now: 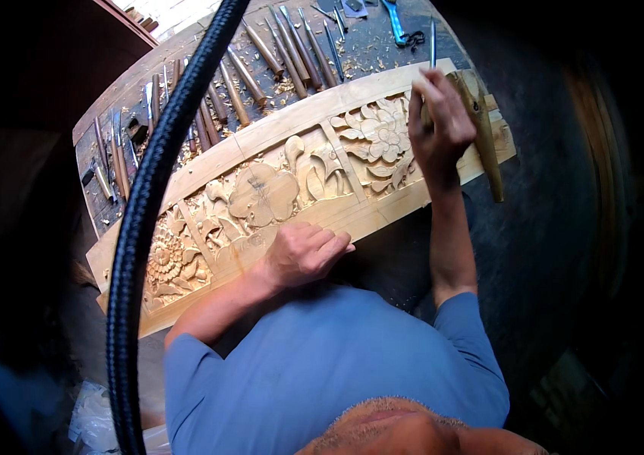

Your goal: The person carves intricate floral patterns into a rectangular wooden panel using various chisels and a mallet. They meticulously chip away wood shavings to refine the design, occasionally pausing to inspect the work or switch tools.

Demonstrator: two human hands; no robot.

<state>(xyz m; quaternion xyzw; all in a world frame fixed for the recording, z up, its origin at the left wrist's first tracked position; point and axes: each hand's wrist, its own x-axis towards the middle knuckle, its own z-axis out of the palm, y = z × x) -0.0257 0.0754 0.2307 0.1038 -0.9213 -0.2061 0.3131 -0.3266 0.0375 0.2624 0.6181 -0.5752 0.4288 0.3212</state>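
A long pale wooden panel (314,216) with carved flowers and leaves in framed sections lies across the table before me. My left hand (307,252) rests on its near edge, fingers curled in, and no tool shows in it. Over the panel's right end, my right hand (443,117) is closed around a chisel; its thin metal blade (433,45) points away from me. Close to the right of that hand lies a wooden mallet (486,140), its narrow end reaching past the panel's near edge. The right fingers hide part of the chisel's handle.
Several wood-handled carving chisels (292,57) lie in a row along the far side of the table (371,57), among wood shavings. A blue-handled tool (395,23) lies at the far right. A black braided cable (157,171) crosses the view at left. Plastic bags (94,417) sit low at left.
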